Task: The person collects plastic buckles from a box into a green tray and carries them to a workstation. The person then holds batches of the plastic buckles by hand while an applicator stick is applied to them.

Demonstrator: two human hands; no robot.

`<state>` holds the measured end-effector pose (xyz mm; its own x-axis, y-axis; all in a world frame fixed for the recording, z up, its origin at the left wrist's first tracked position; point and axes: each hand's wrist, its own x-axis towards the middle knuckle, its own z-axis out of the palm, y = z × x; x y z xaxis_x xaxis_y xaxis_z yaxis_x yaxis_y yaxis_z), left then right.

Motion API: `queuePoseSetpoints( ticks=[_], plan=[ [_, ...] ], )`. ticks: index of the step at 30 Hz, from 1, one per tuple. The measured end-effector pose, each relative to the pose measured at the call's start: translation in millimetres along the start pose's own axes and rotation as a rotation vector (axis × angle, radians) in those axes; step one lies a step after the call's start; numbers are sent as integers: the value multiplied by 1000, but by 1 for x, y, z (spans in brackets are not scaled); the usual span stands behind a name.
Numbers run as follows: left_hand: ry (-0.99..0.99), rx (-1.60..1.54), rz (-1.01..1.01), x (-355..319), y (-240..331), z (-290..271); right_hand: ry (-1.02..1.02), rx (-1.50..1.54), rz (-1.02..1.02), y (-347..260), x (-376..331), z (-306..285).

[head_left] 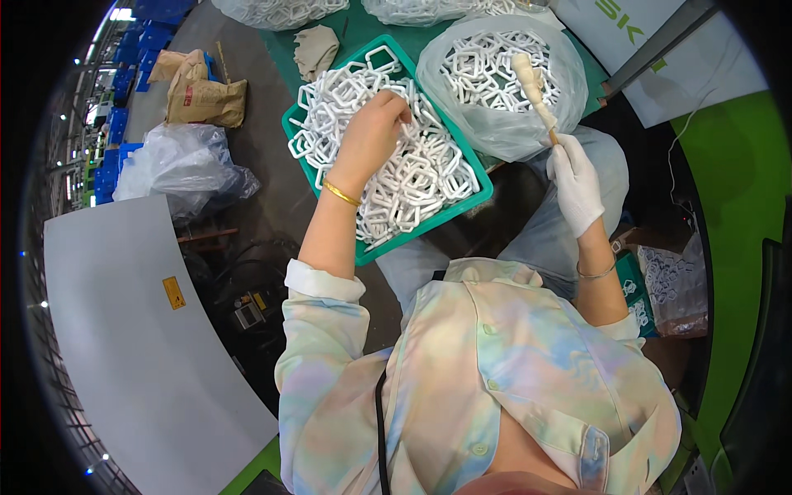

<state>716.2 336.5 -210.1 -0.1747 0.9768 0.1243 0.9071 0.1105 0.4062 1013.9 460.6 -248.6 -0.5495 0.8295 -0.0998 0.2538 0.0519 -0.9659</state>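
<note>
A green plastic tray (487, 186) heaped with white, angular plastic rings (417, 186) lies tilted across my lap and the table edge. My bare left hand (378, 130) is over the heap near the tray's far side, its fingers curled down; whatever they hold is hidden. In a white glove, my right hand (576, 183) grips a thin stick (535, 92) with a thick, pale wrapped head. The stick points up and away in front of a clear plastic bag (445, 107) full of similar white rings.
More bags of white rings (276, 10) line the green table's far edge beside a beige cloth (316, 51). Left stand a brown sack (206, 101), a plastic bundle (186, 169) and a grey machine cover (140, 330). At right are a metal post (660, 45) and a box of small parts (672, 280).
</note>
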Motion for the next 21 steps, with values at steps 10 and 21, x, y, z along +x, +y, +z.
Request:
queuePoseSetpoints(
  ticks=[10,21],
  plan=[
    [-27,-130,-154,6,16,21,-13,13,-10,-1,1,1],
    [64,-45,-67,-2,20,17,-45,50,-1,-3,1,1]
  ],
)
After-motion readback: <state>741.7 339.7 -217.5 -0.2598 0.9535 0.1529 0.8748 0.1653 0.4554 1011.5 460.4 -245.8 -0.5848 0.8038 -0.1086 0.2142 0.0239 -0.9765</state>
